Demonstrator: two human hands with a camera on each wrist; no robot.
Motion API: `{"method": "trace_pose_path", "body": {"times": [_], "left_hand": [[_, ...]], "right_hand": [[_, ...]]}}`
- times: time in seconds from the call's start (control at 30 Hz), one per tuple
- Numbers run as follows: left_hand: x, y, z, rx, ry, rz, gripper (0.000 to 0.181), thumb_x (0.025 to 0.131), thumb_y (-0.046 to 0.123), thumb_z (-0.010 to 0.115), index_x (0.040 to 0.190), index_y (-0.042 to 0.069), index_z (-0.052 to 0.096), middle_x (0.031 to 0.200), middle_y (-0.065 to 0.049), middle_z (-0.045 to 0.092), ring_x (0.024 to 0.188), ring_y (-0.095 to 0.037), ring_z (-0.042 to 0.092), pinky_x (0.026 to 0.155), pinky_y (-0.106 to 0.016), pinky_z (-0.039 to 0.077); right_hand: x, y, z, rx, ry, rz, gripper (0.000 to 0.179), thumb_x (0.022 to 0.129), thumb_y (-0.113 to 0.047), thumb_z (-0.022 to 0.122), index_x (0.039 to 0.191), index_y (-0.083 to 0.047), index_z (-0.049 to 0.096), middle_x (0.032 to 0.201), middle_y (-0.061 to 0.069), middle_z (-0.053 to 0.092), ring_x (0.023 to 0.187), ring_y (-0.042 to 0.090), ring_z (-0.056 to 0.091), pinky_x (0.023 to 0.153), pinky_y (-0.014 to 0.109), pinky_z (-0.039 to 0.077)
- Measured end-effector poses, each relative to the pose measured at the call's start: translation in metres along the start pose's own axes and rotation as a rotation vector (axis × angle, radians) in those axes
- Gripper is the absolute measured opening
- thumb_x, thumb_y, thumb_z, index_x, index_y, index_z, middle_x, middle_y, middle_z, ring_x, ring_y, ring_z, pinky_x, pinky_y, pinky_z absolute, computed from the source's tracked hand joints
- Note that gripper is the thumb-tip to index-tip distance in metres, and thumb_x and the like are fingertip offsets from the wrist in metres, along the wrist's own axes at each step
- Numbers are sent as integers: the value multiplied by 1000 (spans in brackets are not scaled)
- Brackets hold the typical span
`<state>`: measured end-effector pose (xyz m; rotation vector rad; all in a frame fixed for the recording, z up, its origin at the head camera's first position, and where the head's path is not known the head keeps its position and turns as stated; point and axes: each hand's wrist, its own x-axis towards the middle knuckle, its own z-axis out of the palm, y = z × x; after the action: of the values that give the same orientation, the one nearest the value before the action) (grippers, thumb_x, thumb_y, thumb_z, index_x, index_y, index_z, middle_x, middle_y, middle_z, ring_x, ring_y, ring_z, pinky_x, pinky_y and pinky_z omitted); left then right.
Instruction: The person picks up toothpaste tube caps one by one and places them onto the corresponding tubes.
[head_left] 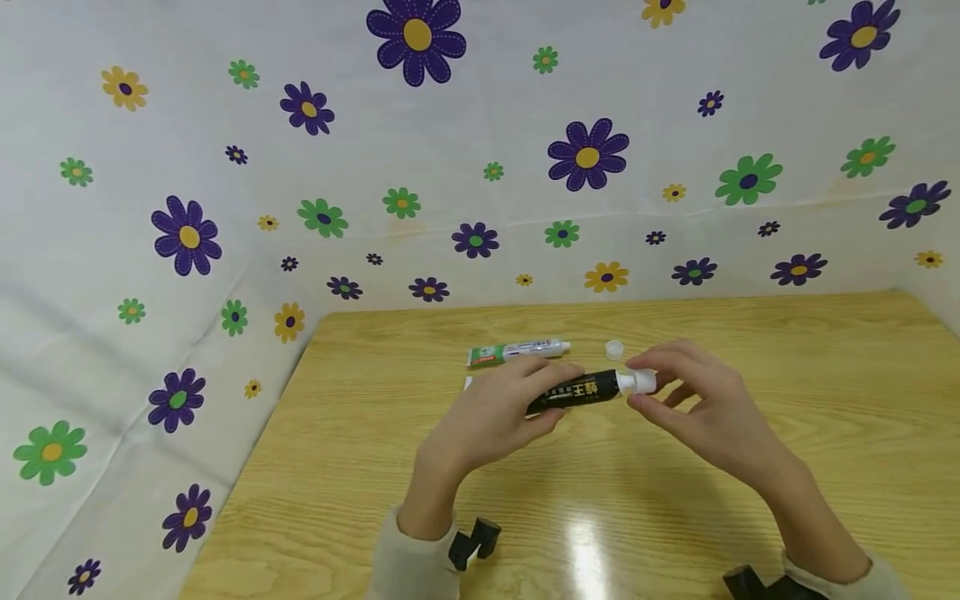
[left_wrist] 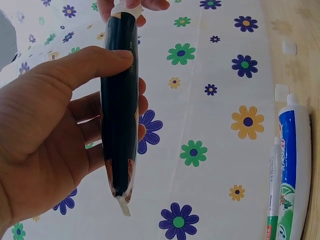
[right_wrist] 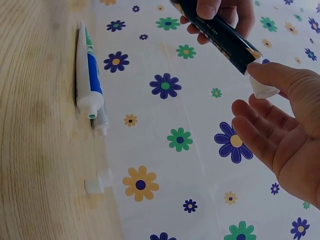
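Note:
A black toothpaste tube point(head_left: 581, 392) with gold lettering is held above the table, tilted slightly in the head view. My left hand point(head_left: 491, 408) grips its body, thumb on one side and fingers on the other. At the tube's neck, my right hand point(head_left: 712, 408) pinches the white cap point(right_wrist: 263, 88) between thumb and fingertips. Whether the cap is threaded on or loose, I cannot tell. Beyond the hands lie two more toothpaste tubes: a slim green-and-white one point(head_left: 517, 352) and a larger blue, green and white one point(left_wrist: 295, 170), mostly hidden behind my left hand in the head view. Both show bare nozzles.
Two loose white caps lie on the wooden table point(head_left: 337, 467), one of them the cap point(head_left: 614, 349) beyond my right hand; both, a nearer cap point(right_wrist: 93, 186) included, show in the right wrist view. A flower-patterned cloth point(head_left: 480, 167) hangs behind and at the left.

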<state>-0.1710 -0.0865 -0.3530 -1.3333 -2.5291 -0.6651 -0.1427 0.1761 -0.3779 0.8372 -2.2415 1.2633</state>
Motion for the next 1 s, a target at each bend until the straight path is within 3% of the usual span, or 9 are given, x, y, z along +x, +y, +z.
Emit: {"method": "trace_pose_path", "body": {"times": [0.4,0.67,1.0], "left_hand": [[0,1,2,46,-11,16,41,90,15,75,129,16,62,112,-3,67,96,-15,63,80,-30,54],[-1,0,3,46,12,26,41,90,14,75,129,15,63,113,-3,67,98,-16,64,79,-31,54],[0,0,2,84,4,23,41,90,13,75,129,15,63,111,-3,68,92,-15,64,75,-29,54]], "right_hand": [[-1,-2,1,-5,-11,-18,50,72,14,80,115,-9,70,107,1,63,82,8,57,63,17,53],[0,-3,0,-55,-15,24,46,73,12,81,109,-6,60,95,-3,63,75,6,62,60,19,54],[1,-5,1,-42,14,2,47,71,14,80,113,-5,68,100,1,67,77,6,64,62,17,54]]}}
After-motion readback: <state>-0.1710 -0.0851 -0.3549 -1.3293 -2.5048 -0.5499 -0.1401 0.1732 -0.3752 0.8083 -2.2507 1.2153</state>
